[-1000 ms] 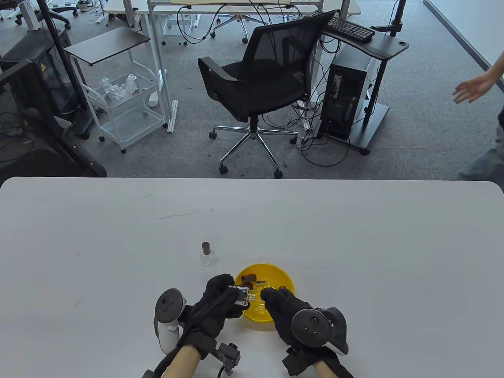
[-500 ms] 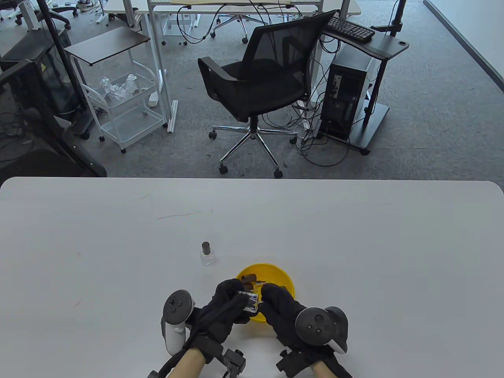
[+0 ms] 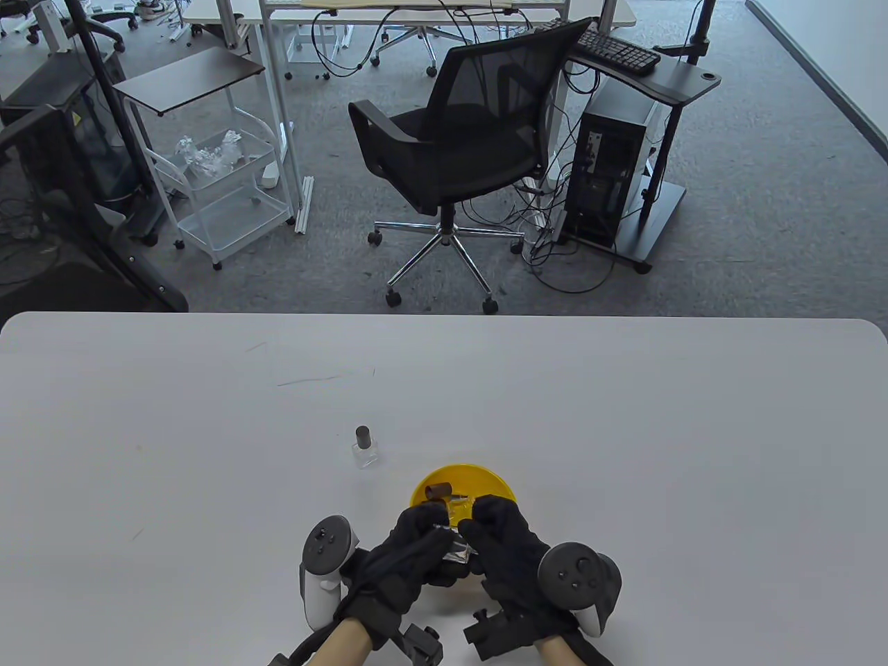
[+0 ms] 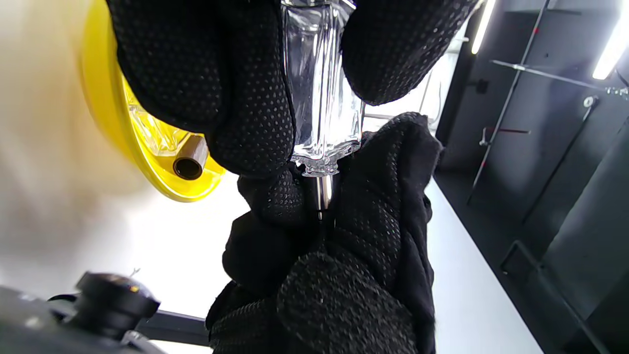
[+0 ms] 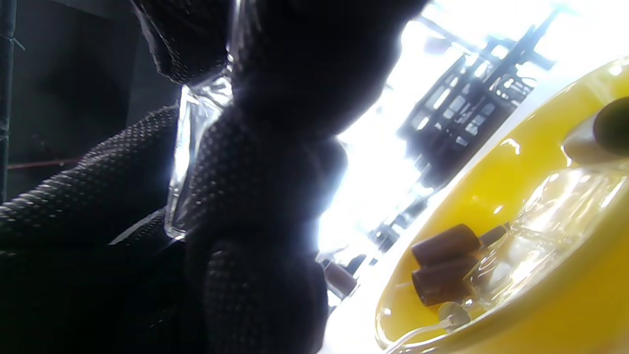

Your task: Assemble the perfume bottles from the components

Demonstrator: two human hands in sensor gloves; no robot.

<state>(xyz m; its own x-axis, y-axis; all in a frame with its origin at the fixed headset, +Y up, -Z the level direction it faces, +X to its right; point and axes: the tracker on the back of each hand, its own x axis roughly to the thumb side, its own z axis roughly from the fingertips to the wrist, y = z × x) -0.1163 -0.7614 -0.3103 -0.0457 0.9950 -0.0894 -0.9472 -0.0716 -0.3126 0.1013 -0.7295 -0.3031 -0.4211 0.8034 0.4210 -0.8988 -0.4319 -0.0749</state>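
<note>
From above, the two gloved hands meet over the near rim of the yellow bowl point(image 3: 423, 485) on the white desk point(image 3: 624, 430), and little shows between them but a glint of clear glass. The left wrist view shows far more: the left hand point(image 4: 206, 83) has its fingers curled round a clear glass bottle point(image 4: 322, 98), the neck pointing toward the right hand point(image 4: 354, 236), whose fingertips pinch a thin metal sprayer stem point(image 4: 323, 194) right at the bottle's mouth. The right wrist view is heavily backlit, yet it shows the bowl's contents: two brown caps point(image 5: 442, 265) lying side by side, clear glass pieces point(image 5: 550, 221) and a pale tube point(image 5: 417, 332). A finished bottle with brown cap point(image 3: 364, 447) stands upright on the desk beyond the bowl, to the left, well clear of both hands. Behind the desk stand an office chair point(image 3: 458, 139) and a computer tower point(image 3: 607, 173).
</note>
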